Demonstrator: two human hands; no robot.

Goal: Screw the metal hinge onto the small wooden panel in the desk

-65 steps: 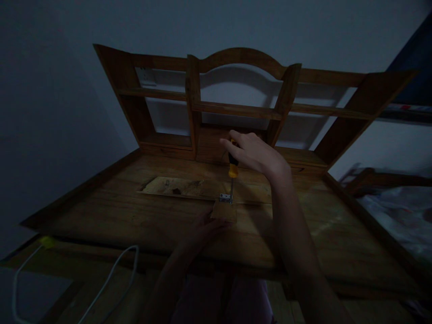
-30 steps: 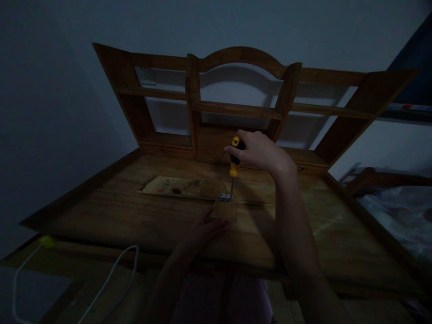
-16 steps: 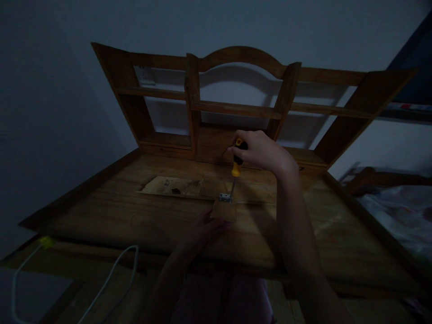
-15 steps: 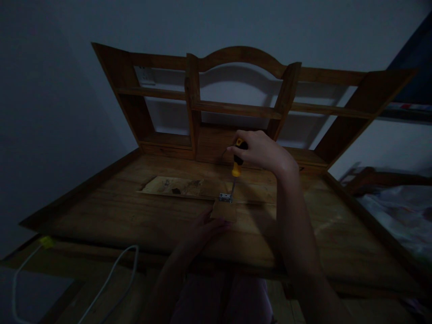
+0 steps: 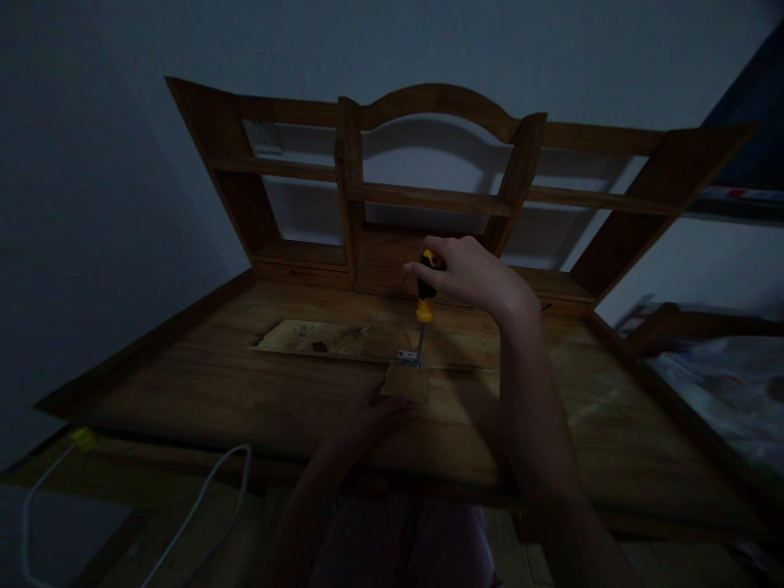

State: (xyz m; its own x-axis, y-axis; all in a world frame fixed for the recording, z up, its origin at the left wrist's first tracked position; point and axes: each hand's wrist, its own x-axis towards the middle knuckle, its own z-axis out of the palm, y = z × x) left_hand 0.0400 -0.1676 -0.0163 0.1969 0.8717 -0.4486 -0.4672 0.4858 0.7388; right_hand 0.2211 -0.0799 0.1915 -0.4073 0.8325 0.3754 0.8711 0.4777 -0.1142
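Gripped in the right hand (image 5: pixel 470 271), the screwdriver (image 5: pixel 424 310) now leans less, tip still at the metal bracket (image 5: pixel 405 357); left hand (image 5: pixel 375 415) grasps wooden block (image 5: pixel 405 382); work apparently continues.

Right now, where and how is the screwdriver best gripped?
Probably by its black-and-yellow handle, from above and the right, as the right hand does: the screwdriver stands nearly upright, handle uppermost, thin shaft reaching down to the metal piece.

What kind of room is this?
Probably a bedroom: there's a wooden desk, open shelves behind it, and what looks like rumpled bedding on the right.
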